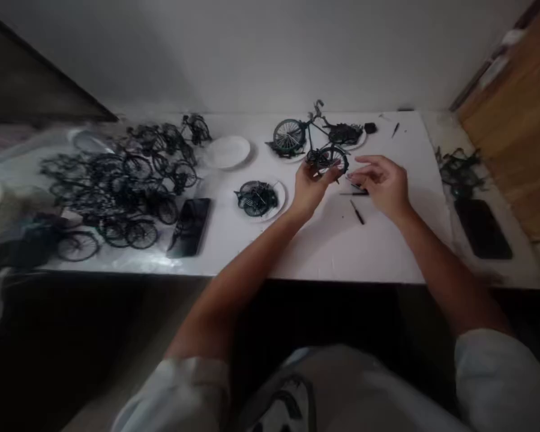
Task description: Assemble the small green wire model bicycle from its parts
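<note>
A black miniature bicycle [314, 137] is raised above the table, tilted, with its handlebar up. My left hand [310, 186] grips it by the lower wheel, thumb in front and fingers partly hidden behind. Just right of that wheel is my right hand [382, 180], its fingers bent and thumb and fingertips drawn together. Whatever is pinched there is too small or blurred to make out. On the table beneath the right hand lie a thin dark rod [354, 194] and a small screwdriver-like tool [357, 212].
White plates hold dark bicycle parts: one plate [281, 204] in front, another [362, 143] behind the raised bicycle. A bare white plate [228, 152] stands left of them. Many miniature bicycles [121, 186] crowd the left side. Phones lie left [189, 228] and right [483, 229].
</note>
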`<action>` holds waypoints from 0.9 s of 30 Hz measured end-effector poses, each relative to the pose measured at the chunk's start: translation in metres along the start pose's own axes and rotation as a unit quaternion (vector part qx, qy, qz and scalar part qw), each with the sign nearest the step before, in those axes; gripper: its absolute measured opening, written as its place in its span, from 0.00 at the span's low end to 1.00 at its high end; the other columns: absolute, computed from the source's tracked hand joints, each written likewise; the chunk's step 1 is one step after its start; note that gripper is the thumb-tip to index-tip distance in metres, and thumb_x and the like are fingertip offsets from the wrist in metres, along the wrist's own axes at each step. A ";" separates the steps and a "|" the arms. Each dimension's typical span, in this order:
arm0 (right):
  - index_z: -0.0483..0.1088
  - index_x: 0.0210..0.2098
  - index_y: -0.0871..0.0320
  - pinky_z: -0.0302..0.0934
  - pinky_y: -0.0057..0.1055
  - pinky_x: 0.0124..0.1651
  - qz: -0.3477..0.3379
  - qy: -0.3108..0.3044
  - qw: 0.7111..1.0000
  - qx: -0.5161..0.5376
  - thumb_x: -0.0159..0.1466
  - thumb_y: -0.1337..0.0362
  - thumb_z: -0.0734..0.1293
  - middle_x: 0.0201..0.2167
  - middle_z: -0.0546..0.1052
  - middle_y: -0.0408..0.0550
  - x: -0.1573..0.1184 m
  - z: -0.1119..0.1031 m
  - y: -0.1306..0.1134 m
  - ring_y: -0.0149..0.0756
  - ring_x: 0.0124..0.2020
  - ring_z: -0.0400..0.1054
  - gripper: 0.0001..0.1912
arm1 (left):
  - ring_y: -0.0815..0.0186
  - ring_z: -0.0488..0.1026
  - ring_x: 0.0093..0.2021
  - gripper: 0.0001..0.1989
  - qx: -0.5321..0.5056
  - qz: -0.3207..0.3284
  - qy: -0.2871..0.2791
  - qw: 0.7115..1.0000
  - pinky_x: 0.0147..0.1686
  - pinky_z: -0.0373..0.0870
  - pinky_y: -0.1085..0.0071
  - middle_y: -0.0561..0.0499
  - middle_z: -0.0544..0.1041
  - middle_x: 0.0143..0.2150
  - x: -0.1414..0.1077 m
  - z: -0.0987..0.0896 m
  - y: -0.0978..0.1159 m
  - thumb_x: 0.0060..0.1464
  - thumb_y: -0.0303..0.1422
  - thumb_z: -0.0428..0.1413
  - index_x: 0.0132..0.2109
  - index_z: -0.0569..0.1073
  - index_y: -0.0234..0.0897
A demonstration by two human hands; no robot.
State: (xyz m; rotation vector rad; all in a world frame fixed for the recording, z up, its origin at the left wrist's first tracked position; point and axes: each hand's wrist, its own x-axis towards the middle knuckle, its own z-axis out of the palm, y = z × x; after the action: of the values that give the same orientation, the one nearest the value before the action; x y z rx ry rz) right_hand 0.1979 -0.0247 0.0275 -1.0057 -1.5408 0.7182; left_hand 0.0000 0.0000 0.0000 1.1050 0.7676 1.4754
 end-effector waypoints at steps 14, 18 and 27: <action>0.76 0.60 0.51 0.78 0.37 0.38 0.006 0.004 0.999 -0.031 0.66 0.54 0.79 0.40 0.87 0.47 -0.001 0.000 0.003 0.42 0.37 0.84 0.25 | 0.52 0.82 0.60 0.34 0.040 0.080 -0.008 0.996 0.62 0.82 0.52 0.43 0.83 0.54 -0.002 0.002 -0.003 0.52 0.56 0.76 0.55 0.75 0.41; 0.76 0.60 0.51 0.77 0.35 0.35 0.005 0.004 0.999 -0.032 0.66 0.52 0.79 0.40 0.87 0.48 -0.001 0.000 0.003 0.41 0.35 0.83 0.26 | 0.54 0.83 0.58 0.35 0.043 0.081 -0.005 0.996 0.60 0.83 0.54 0.44 0.84 0.53 -0.002 0.002 -0.004 0.51 0.57 0.76 0.55 0.75 0.42; 0.77 0.58 0.51 0.70 0.31 0.24 0.020 0.014 0.999 -0.029 0.64 0.50 0.81 0.38 0.87 0.48 0.000 0.001 -0.003 0.40 0.32 0.82 0.26 | 0.53 0.83 0.60 0.35 0.055 0.106 -0.026 0.993 0.60 0.82 0.55 0.42 0.82 0.55 0.000 0.000 -0.012 0.56 0.56 0.73 0.60 0.73 0.42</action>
State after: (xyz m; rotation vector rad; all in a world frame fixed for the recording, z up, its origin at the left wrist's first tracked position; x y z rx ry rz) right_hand 0.1966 -0.0262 0.0296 -1.0886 -1.5289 0.6887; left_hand 0.0045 0.0030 -0.0112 1.3370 0.7187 1.5880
